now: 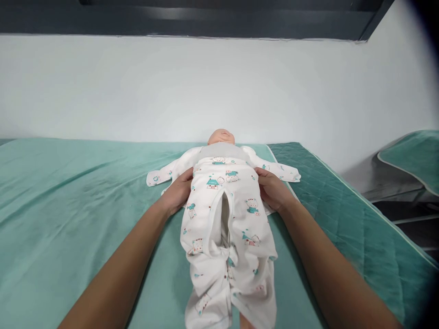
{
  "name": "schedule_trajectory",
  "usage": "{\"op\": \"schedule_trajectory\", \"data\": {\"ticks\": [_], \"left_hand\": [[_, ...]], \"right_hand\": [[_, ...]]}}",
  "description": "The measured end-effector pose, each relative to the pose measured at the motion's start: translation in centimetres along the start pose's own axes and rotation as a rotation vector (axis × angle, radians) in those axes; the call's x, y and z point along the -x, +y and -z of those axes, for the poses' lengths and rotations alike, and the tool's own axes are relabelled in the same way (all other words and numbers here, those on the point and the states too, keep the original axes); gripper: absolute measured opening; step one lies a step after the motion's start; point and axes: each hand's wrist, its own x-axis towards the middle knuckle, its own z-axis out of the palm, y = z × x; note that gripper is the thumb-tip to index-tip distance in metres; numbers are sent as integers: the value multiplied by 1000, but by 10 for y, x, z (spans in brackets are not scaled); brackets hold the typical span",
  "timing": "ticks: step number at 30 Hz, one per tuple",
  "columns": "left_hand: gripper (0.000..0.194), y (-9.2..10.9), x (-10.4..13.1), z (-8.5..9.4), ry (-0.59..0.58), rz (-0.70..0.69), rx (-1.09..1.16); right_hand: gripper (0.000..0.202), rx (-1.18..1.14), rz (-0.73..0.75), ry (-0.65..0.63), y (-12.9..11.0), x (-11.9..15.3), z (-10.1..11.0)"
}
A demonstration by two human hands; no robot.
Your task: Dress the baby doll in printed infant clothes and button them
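Observation:
A baby doll (219,137) lies on its back, its head toward the wall. It wears white baby trousers (219,214) printed with houses and animals, with a slit gaping at the crotch and the legs bunched. At the left edge of the waist, my left hand (179,188) grips the trousers, fingertips partly hidden by the cloth. My right hand (273,188) pinches them at the opposite side. A matching white top (187,160) has its sleeves stretched out to both sides, and grey cloth (219,150) covers the doll's chest. One foot end (245,322) shows below the right trouser leg.
Under the doll is a light green sheet (85,205), with a darker quilted green pad (343,228) along the right. A white wall (171,87) rises behind, below a dark frame (206,20). Another green-covered surface (414,157) stands at the far right.

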Motion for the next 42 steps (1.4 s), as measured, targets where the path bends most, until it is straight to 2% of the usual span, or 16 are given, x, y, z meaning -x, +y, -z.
{"op": "schedule_trajectory", "data": {"ticks": [3,5,8,9,11,13,15,17,20,22,27,31,34,37,39,42], "left_hand": [[37,1,2,1,-7,-25,-93],[31,-1,3,5,-2,-29,-180],[26,-6,3,12,38,-46,-322],[26,-7,3,13,75,-62,-356],[25,-8,2,14,221,-133,-395],[21,-7,1,11,389,-254,-407],[19,-3,0,7,480,-398,-425],[18,2,-1,3,427,-518,-494],[18,8,-2,0,258,-612,-622],[19,10,-3,0,179,-578,-621],[22,14,-7,2,39,-388,-508],[20,22,-12,8,-81,-310,-541],[24,29,-20,12,-151,-295,-587],[24,32,-32,11,-138,-310,-642],[23,31,-42,8,-78,-313,-688],[22,27,-52,1,28,-334,-747]], "right_hand": [[19,72,-11,44,2,0,0],[16,182,32,138,3,0,1],[12,404,244,315,2,4,-2],[13,463,324,342,1,6,-4],[14,538,439,324,-2,10,-10],[14,568,488,251,-5,12,-14],[11,564,525,181,-7,10,-16],[7,548,571,114,-10,8,-15],[7,555,588,2,-14,5,-12],[10,559,521,-28,-15,5,-11],[25,551,307,-59,-19,3,-15],[28,637,271,-126,-24,-1,-18],[29,655,295,-121,-24,-3,-19],[31,641,362,-132,-22,-5,-20],[31,623,388,-132,-21,-6,-22],[26,603,335,-103,-21,-7,-26]]}}
